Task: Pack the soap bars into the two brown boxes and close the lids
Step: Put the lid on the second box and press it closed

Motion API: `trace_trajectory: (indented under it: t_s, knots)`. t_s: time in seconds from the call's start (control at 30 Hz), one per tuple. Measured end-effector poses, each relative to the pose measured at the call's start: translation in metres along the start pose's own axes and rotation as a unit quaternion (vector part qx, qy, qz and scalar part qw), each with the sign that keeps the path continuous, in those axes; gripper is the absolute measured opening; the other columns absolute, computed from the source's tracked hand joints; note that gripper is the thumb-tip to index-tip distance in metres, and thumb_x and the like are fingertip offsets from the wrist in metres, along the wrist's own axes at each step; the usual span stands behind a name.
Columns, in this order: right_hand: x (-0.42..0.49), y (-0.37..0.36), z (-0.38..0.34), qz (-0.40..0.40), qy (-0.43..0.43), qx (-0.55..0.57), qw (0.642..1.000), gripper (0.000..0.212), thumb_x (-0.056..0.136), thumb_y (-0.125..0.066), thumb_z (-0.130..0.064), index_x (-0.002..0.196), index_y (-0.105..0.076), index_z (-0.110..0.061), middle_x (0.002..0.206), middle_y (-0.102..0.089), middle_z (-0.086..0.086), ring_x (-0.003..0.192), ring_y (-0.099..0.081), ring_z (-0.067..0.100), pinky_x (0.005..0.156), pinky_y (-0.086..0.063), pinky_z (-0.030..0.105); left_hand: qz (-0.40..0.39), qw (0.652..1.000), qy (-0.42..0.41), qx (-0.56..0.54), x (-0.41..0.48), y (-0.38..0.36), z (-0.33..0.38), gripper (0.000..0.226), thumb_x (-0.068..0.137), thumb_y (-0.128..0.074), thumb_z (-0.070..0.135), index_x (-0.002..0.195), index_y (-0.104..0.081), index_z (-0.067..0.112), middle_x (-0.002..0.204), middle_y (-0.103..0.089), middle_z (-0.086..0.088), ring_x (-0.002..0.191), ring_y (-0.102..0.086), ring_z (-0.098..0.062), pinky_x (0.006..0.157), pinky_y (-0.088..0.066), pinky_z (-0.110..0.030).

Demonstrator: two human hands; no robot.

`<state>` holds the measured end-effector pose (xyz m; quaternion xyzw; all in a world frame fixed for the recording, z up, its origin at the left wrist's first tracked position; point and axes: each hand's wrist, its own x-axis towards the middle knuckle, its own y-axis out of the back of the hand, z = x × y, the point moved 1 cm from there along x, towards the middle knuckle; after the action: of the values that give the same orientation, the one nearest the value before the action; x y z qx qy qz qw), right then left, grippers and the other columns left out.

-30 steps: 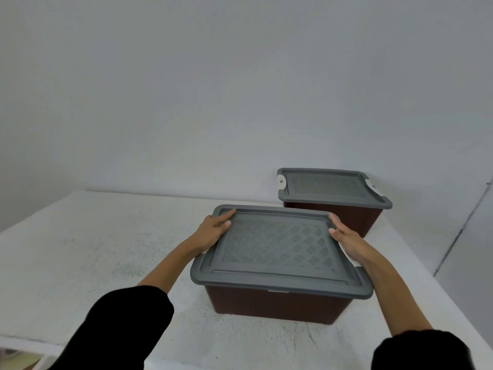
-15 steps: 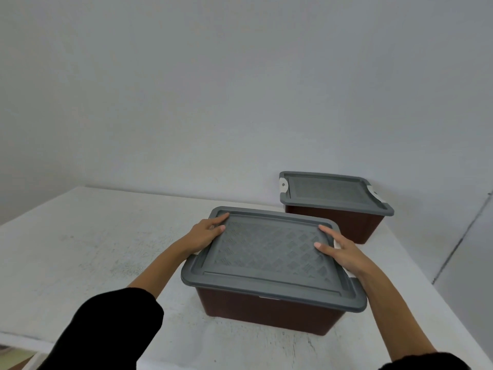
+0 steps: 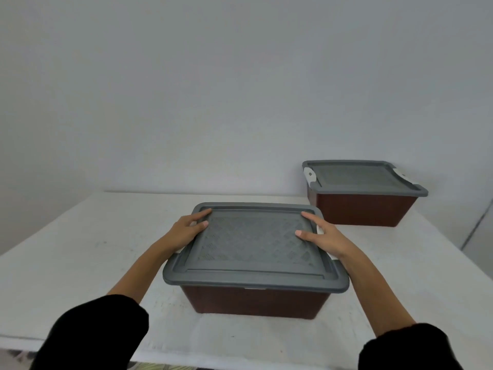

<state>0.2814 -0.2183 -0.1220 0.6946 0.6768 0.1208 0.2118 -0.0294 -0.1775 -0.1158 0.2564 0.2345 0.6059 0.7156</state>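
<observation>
Centrally, on the white table [image 3: 80,249]: near brown box [image 3: 253,300], dark reddish-brown walls tapering toward the base, capped by a grey lid [image 3: 253,244] seated flat and square on the rim. Moulded into that lid, a raised border and a sunken middle panel with a diamond lattice. Laid on its left edge, left hand [image 3: 184,232], fingers straight and slightly spread, thumb on the lattice, gripping nothing. Mirrored on the opposite edge, right hand [image 3: 324,235], likewise flat and extended, index finger toward the far corner, thumb on the panel. Peeking out beneath both palms, slivers of white side latches [image 3: 333,256]; whether snapped down or not, impossible to tell. Further back and to the right, close to the pale wall [image 3: 240,89], second brown box [image 3: 360,209], well apart from the first, same shape and colour, covered by its own grey far lid [image 3: 357,176], with white end latches [image 3: 310,176] folded over both short ends. Low in the corners, black sleeves [image 3: 93,332], forearms bare. Contents of both boxes hidden under the lids.
</observation>
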Motion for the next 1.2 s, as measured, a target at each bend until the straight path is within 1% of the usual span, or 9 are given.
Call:
trace_trajectory:
  t_s: [0.1,0.23,0.4,0.5,0.7,0.8,0.97,1.07,1.2]
  knots:
    - [-0.003,-0.009,-0.009,0.024,-0.006,-0.059,0.998,0.062,0.084,-0.064,-0.038,0.141,-0.037,-0.033,0.149,-0.033,0.007,0.134,-0.036,0.027,0.107,-0.033,0.037,-0.008,0.996,-0.015,0.083,0.003,0.004,-0.002,0.044,0.101,-0.035,0.024,0.144,-0.031,0.026,0.149,-0.033,-0.014,0.135,-0.033,-0.032,0.112,-0.026,-0.039]
    - [-0.016,-0.018,-0.016,0.071,-0.021,-0.302,0.950,0.057,0.092,-0.041,-0.053,0.144,-0.023,-0.041,0.156,-0.011,0.013,0.142,-0.018,0.033,0.112,-0.025,0.045,0.036,0.943,-0.017,0.331,-0.009,-0.019,0.016,0.047,0.102,-0.023,0.021,0.148,-0.014,0.014,0.157,0.004,-0.017,0.145,0.000,-0.033,0.114,-0.009,-0.053]
    - [-0.043,-0.063,-0.028,0.114,0.007,-0.448,0.887,0.049,0.098,-0.020,-0.049,0.146,-0.017,-0.042,0.158,-0.010,0.006,0.144,-0.004,0.038,0.116,-0.011,0.050,-0.038,0.938,-0.052,0.341,-0.041,-0.049,0.038,0.060,0.099,-0.017,0.046,0.150,-0.003,0.018,0.158,0.004,-0.011,0.145,0.007,-0.031,0.115,0.006,-0.052]
    - [-0.055,-0.079,-0.034,0.101,0.032,-0.424,0.899,0.051,0.096,-0.023,-0.052,0.146,-0.021,-0.039,0.158,-0.016,0.003,0.146,-0.007,0.031,0.118,-0.008,0.045,-0.054,0.945,-0.073,0.315,-0.061,-0.058,0.044,0.064,0.097,-0.020,0.052,0.150,-0.003,0.021,0.158,0.006,-0.008,0.146,0.009,-0.028,0.116,0.006,-0.047]
    - [-0.080,-0.094,-0.044,0.169,0.086,-0.371,0.909,0.044,0.098,-0.027,-0.045,0.136,-0.045,-0.033,0.148,-0.040,-0.004,0.139,-0.032,0.018,0.112,-0.027,0.033,0.013,0.941,-0.114,0.319,-0.079,-0.069,0.051,0.060,0.095,-0.016,0.045,0.149,-0.017,0.018,0.158,-0.012,-0.004,0.146,-0.008,-0.021,0.118,-0.008,-0.041]
    - [-0.080,-0.092,-0.049,0.234,0.136,-0.327,0.905,0.039,0.097,-0.034,-0.041,0.125,-0.058,-0.027,0.129,-0.060,-0.006,0.120,-0.053,0.011,0.098,-0.040,0.023,0.036,0.945,-0.117,0.304,-0.075,-0.068,0.053,0.053,0.098,-0.026,0.037,0.147,-0.024,0.019,0.157,-0.019,-0.003,0.146,-0.013,-0.020,0.118,-0.012,-0.040]
    - [-0.053,-0.090,-0.050,0.242,0.151,-0.317,0.905,0.035,0.095,-0.039,-0.040,0.109,-0.068,-0.025,0.107,-0.070,-0.006,0.096,-0.064,0.010,0.079,-0.048,0.022,0.042,0.950,-0.112,0.289,-0.052,-0.067,0.055,0.051,0.097,-0.028,0.035,0.145,-0.030,0.019,0.155,-0.024,-0.004,0.145,-0.017,-0.021,0.118,-0.015,-0.041]
    - [-0.026,-0.083,-0.056,0.229,0.134,-0.334,0.904,0.036,0.095,-0.039,-0.039,0.087,-0.068,-0.019,0.076,-0.066,-0.005,0.064,-0.057,0.009,0.056,-0.042,0.020,0.048,0.954,-0.107,0.275,-0.026,-0.065,0.057,0.050,0.097,-0.030,0.034,0.143,-0.034,0.017,0.154,-0.027,-0.006,0.144,-0.020,-0.023,0.118,-0.017,-0.043]
    - [0.013,-0.078,-0.063,0.234,0.127,-0.329,0.906,0.038,0.094,-0.041,-0.034,0.076,-0.067,-0.013,0.066,-0.064,0.001,0.055,-0.051,0.013,0.050,-0.036,0.023,0.049,0.957,-0.101,0.267,0.014,-0.062,0.058,0.050,0.096,-0.031,0.033,0.142,-0.037,0.014,0.152,-0.030,-0.007,0.143,-0.022,-0.024,0.117,-0.019,-0.044]
